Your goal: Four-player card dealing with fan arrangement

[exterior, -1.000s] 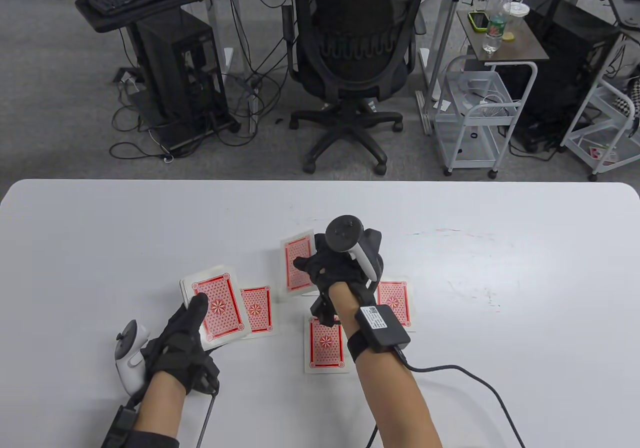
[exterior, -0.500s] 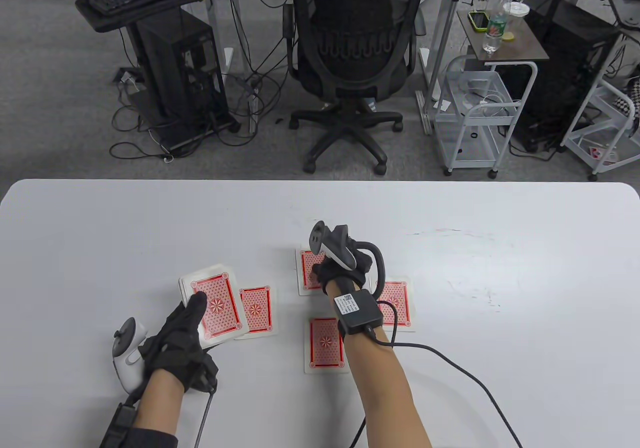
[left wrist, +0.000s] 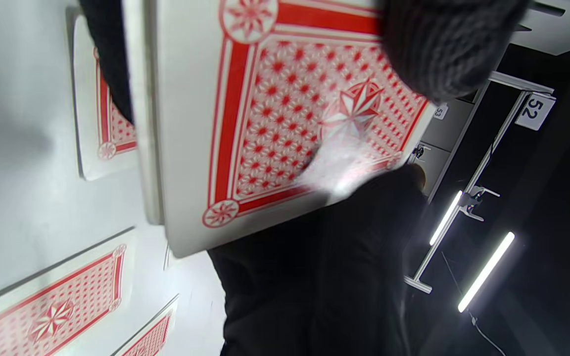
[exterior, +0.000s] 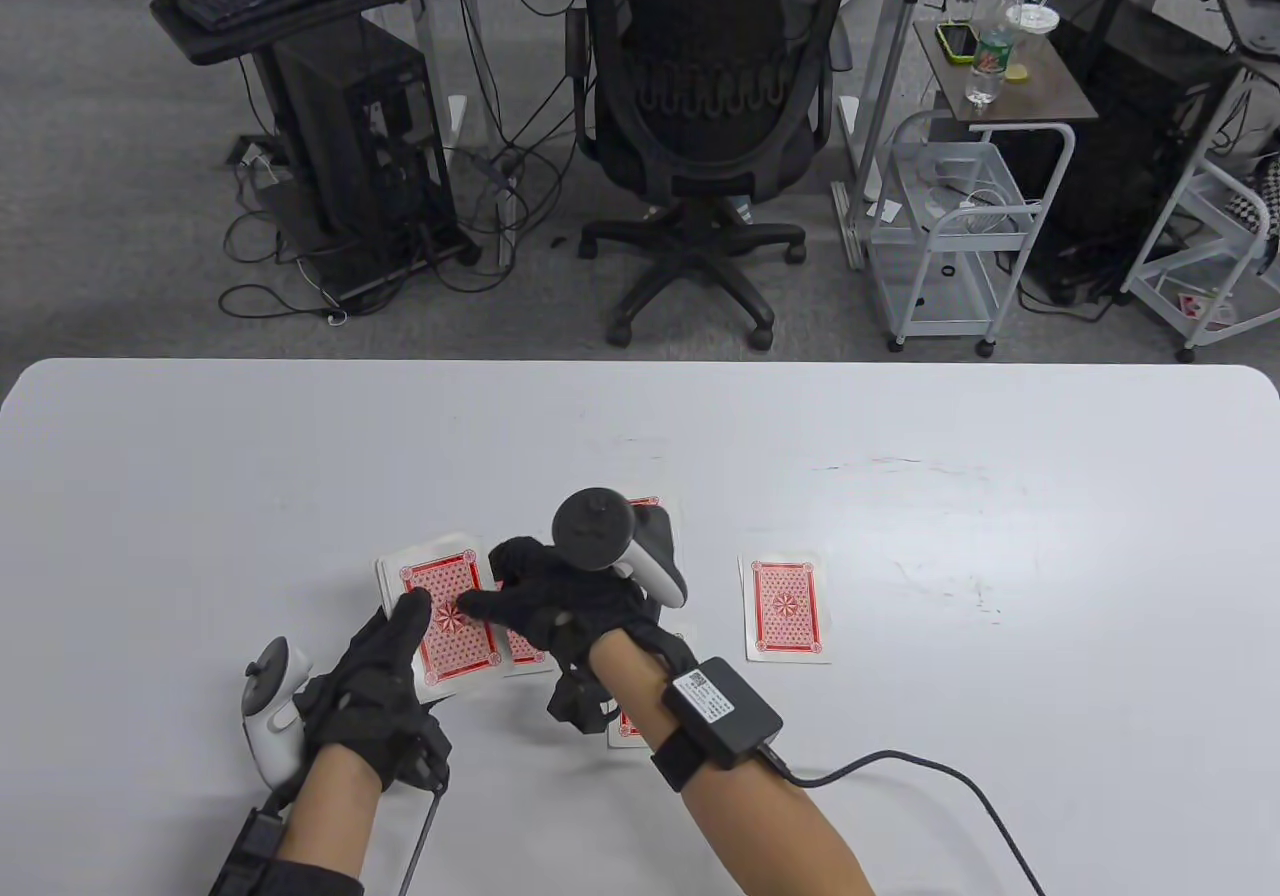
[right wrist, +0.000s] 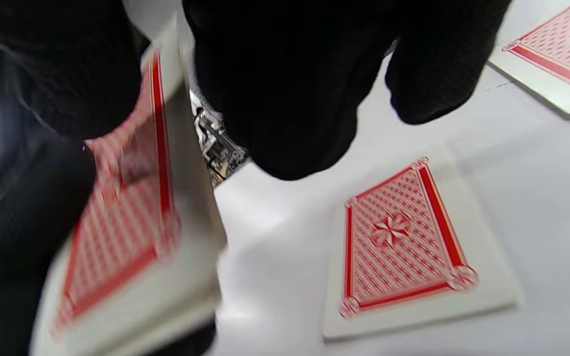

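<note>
- Table view: the left hand (exterior: 375,681) keeps its grip clamped on the red-backed paper card deck (exterior: 440,606) above the white tabletop (exterior: 1000,496); the right hand (exterior: 560,601) touches the top card, and I cannot tell whether it pinches.
- Risk: two cards could slide off together if the fingertips drag.
- Count: one deck; one dealt card (exterior: 786,607) fully visible, three partly hidden.

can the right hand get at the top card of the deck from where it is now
Probably yes: the right hand already reaches over the deck held by the left hand, its fingertips on the top card, with nothing between them.
</note>
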Motion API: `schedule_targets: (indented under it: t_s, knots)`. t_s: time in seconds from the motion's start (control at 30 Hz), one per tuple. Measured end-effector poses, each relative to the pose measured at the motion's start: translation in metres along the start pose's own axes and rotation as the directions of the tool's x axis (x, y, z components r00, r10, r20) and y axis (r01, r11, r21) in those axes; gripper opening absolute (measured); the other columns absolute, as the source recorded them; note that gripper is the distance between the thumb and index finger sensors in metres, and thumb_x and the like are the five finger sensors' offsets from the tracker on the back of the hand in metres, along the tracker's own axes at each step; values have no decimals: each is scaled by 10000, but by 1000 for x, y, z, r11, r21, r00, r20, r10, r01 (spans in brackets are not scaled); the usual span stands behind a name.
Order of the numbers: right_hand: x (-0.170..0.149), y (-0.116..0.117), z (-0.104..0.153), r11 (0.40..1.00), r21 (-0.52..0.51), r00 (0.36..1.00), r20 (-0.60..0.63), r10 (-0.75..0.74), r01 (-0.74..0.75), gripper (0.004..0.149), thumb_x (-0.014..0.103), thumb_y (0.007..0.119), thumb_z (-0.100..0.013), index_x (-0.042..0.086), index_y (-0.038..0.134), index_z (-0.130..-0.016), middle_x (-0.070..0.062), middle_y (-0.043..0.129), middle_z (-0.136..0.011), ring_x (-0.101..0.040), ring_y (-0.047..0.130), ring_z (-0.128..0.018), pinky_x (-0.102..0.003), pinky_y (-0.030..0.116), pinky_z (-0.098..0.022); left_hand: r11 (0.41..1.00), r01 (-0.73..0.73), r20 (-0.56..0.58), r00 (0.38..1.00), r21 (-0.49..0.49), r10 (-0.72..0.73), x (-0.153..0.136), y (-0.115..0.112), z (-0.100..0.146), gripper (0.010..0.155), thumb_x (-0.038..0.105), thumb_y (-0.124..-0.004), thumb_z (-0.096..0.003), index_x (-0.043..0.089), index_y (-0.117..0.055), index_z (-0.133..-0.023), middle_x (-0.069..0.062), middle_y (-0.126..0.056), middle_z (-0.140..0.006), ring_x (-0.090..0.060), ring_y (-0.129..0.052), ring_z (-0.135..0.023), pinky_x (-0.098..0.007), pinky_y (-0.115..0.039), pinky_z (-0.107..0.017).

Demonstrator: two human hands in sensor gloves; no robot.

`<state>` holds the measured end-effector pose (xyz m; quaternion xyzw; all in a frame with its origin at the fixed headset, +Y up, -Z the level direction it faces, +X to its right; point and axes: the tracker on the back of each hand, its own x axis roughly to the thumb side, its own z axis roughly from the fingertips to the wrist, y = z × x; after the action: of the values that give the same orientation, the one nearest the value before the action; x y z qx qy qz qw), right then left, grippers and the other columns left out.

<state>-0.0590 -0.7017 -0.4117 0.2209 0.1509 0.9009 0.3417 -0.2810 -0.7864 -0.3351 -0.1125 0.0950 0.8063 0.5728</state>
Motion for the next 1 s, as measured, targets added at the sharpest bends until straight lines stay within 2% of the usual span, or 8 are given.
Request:
schedule_targets:
  t_s: [0.07, 0.2, 0.4, 0.57, 0.73, 0.8, 0.93, 1.0]
  knots:
    - [2, 3, 5, 994, -105, 999, -6, 35, -35, 621, 462, 902, -443, 117, 699, -918, -5, 849, -717, -171, 1002, -457, -598, 718, -528, 999, 33, -4, 999, 39, -33, -1, 0, 3, 487, 564, -818, -491, 339, -755, -919, 93, -933, -869, -240, -1039, -705, -435, -896, -493]
    - [-8, -1, 13, 983, -166, 996, -24, -88, 83, 626, 428, 965, -391, 100, 768, -886, 10, 917, -651, -163, 1059, -430, -581, 741, -521, 1000, 5, -6, 1000, 3, -5, -3, -4, 4, 491, 559, -817, -489, 335, -754, -921, 86, -928, -874, -249, -1036, -707, -439, -894, -494]
    - [-38, -26, 28, 943, -138, 953, 3, -304, 302, 641, 401, 965, -406, 65, 746, -906, 26, 944, -619, -164, 1074, -399, -550, 763, -505, 997, 30, -1, 1000, -73, -30, 0, -18, 3, 491, 547, -811, -495, 314, -758, -923, 74, -935, -868, -251, -1043, -699, -441, -898, -487]
    - [-71, -62, 50, 944, -186, 955, -72, -289, 272, 649, 383, 943, -437, 55, 701, -942, 6, 919, -644, -156, 1027, -333, -542, 762, -486, 998, 21, -35, 999, -54, -23, -4, -17, 5, 487, 547, -812, -498, 314, -759, -922, 71, -937, -865, -251, -1046, -694, -440, -899, -484]
    - [-120, -106, 80, 956, -288, 957, -260, -129, 50, 688, 353, 934, -451, 43, 637, -989, -10, 885, -674, -136, 978, -290, -546, 753, -474, 999, 20, -40, 999, -43, -22, -3, -13, 4, 487, 552, -807, -501, 323, -752, -926, 77, -931, -872, -248, -1042, -702, -436, -898, -491]
    - [-139, -116, 88, 958, -277, 932, -361, -33, -74, 711, 352, 930, -455, 43, 609, -1009, -10, 874, -685, -132, 972, -291, -546, 749, -478, 999, 20, -44, 999, -44, -22, -4, -13, 3, 485, 551, -806, -502, 323, -751, -927, 77, -929, -874, -246, -1040, -704, -436, -897, -492]
    - [-173, -119, 97, 913, -249, 821, -553, 139, -323, 729, 354, 937, -447, 48, 597, -1015, -18, 864, -699, -125, 974, -280, -543, 755, -472, 998, 35, -48, 998, -44, -37, -4, -13, 3, 486, 552, -806, -502, 323, -750, -928, 78, -929, -875, -246, -1040, -705, -436, -897, -494]
    - [-185, -114, 95, 869, -169, 724, -637, 263, -465, 745, 381, 939, -440, 55, 596, -1016, -11, 863, -698, -117, 977, -286, -538, 757, -475, 998, 40, -48, 998, -39, -42, -4, -13, 3, 485, 551, -807, -501, 324, -752, -927, 77, -929, -874, -250, -1039, -704, -438, -896, -492]
